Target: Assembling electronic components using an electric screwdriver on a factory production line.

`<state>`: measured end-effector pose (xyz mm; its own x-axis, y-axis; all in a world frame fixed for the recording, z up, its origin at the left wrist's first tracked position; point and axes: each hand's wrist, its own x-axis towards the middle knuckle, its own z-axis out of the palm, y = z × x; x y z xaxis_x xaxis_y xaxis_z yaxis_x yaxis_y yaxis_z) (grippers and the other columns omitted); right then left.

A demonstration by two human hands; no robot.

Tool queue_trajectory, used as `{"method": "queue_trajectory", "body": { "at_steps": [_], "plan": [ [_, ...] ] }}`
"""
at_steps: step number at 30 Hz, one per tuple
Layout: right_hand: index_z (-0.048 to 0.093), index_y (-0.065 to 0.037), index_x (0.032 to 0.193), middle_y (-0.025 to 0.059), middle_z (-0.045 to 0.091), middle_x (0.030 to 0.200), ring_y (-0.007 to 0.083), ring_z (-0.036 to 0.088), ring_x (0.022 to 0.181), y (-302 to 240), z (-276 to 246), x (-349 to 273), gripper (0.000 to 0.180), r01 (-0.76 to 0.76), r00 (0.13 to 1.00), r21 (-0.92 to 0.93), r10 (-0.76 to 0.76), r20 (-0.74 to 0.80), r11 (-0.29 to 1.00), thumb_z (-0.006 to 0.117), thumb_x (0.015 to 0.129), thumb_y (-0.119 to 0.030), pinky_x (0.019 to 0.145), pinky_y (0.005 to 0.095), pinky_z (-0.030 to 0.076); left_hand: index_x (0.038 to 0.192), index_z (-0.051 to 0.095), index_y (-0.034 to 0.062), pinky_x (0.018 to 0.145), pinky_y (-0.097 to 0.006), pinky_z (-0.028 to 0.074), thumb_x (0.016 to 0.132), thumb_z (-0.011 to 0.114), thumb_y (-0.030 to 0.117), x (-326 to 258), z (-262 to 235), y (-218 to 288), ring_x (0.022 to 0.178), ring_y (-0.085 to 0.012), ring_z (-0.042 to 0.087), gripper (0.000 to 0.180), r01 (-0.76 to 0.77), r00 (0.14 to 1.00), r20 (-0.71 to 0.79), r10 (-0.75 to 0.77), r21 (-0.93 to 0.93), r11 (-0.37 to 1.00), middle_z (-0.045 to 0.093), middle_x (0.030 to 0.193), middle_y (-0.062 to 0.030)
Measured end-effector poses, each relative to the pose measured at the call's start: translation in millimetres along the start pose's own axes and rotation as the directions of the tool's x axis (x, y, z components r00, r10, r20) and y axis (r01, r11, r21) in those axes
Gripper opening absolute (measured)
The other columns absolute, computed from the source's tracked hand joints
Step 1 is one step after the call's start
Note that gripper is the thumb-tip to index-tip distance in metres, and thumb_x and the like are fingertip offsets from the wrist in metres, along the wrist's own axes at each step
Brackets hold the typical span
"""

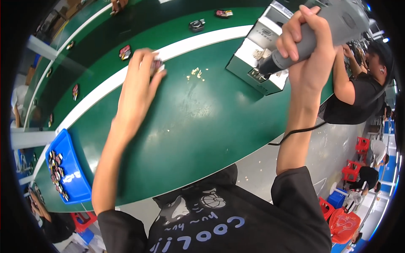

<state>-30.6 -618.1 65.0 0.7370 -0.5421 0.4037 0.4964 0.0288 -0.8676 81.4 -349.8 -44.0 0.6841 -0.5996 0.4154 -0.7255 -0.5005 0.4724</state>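
My left hand (139, 78) is at the white strip along the far edge of the green table. Its fingers and thumb close on a small dark part (157, 66) with reddish and white areas, mostly covered by the hand. My right hand (310, 46) wraps round a thick grey electric screwdriver (333, 25) with a black nose. That nose points down and left into the top of a white and green box-shaped dispenser (249, 57), where a small metal fitting shows. Whether the tip touches the fitting is hard to tell.
Small pale bits (196, 74) lie on the green table (190, 126). A blue tray (78, 185) of small parts sits at the left. Beyond the white strip, a green conveyor carries several parts (125, 52). A black cable (295, 131) passes my right forearm. A person (358, 84) works at the right.
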Motion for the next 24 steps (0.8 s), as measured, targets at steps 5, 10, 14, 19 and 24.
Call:
{"method": "queue_trajectory", "body": {
  "at_steps": [5,10,14,19,24],
  "plan": [
    [0.045,-0.005,0.088,0.0072,0.046,0.072,0.0124,0.036,0.041,5,36,-58,0.020,-0.072,0.989,0.041,0.066,0.130,0.997,0.050,0.101,-0.020,0.042,0.0297,0.034,0.115,0.067,-0.0005,0.093,-0.043,0.053,0.082,0.078,-0.001,-142,-52,31,0.108,-0.0345,0.063,0.036,0.247,0.969,-0.004,-0.247,0.047,0.968,0.062,0.117,-0.0144],
    [0.043,-0.006,0.096,0.0077,0.046,0.071,0.0131,0.034,0.038,5,74,-108,0.020,-0.102,0.951,0.275,0.013,0.308,0.956,0.041,0.103,-0.024,0.038,0.0308,0.034,0.111,0.071,-0.0003,0.090,-0.040,0.057,0.076,0.078,-0.003,-184,-68,60,0.111,-0.0322,0.064,0.035,0.173,0.983,0.034,-0.180,0.145,0.974,0.066,0.117,-0.0112],
    [0.042,-0.006,0.097,0.0073,0.046,0.071,0.0128,0.032,0.036,8,104,-134,0.020,-0.139,0.932,0.302,0.022,0.362,0.943,0.039,0.103,-0.025,0.035,0.0318,0.032,0.109,0.068,-0.0028,0.082,-0.038,0.059,0.075,0.072,-0.003,-188,-66,61,0.106,-0.0298,0.065,0.034,0.075,0.996,0.035,-0.085,0.218,0.973,0.067,0.113,-0.0120],
    [0.041,-0.007,0.098,0.0078,0.046,0.071,0.0136,0.032,0.036,18,127,-149,0.020,-0.182,0.918,0.284,0.059,0.391,0.942,0.038,0.104,-0.025,0.036,0.0325,0.033,0.103,0.067,-0.0053,0.077,-0.037,0.059,0.074,0.070,-0.001,-186,-62,55,0.099,-0.0297,0.066,0.029,-0.083,0.997,0.021,0.081,0.293,0.952,0.068,0.106,-0.0155],
    [0.041,-0.008,0.099,0.0080,0.045,0.070,0.0147,0.033,0.036,32,140,-158,0.019,-0.257,0.908,0.285,0.130,0.398,0.923,0.037,0.105,-0.025,0.038,0.0341,0.034,0.097,0.069,-0.0072,0.072,-0.036,0.057,0.074,0.071,0.000,-197,-50,40,0.096,-0.0313,0.068,0.025,-0.185,0.977,-0.032,0.209,0.354,0.917,0.068,0.102,-0.0171]
  ]
}}
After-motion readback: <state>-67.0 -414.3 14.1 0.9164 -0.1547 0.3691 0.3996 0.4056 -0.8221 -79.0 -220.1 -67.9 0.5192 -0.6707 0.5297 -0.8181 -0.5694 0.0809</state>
